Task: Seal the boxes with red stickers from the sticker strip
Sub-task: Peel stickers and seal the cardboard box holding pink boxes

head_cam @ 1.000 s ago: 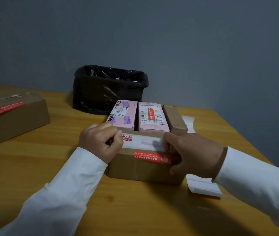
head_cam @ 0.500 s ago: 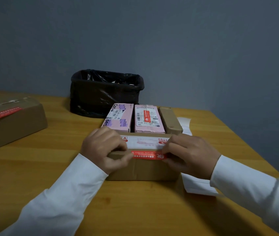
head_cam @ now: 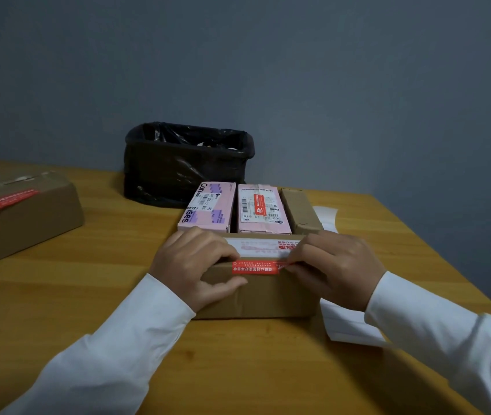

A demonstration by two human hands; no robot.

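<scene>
Head view, left to right: a large brown box (head_cam: 19, 217) lies well left of the cardboard box (head_cam: 256, 295) and carries its own red seal. Left hand (head_cam: 196, 265) grips the cardboard box's left end, fingers curled over the top edge, thumb on the front face. Red sticker (head_cam: 255, 267) sits folded over the top front edge, long axis running left-right along that edge. Right hand (head_cam: 334, 265) holds the right end, fingertips pressing the sticker's right end. Sticker strip (head_cam: 349, 327) lies just right of the cardboard box. One second ago, the sticker lay lower on the front face and the left hand was fisted on top.
</scene>
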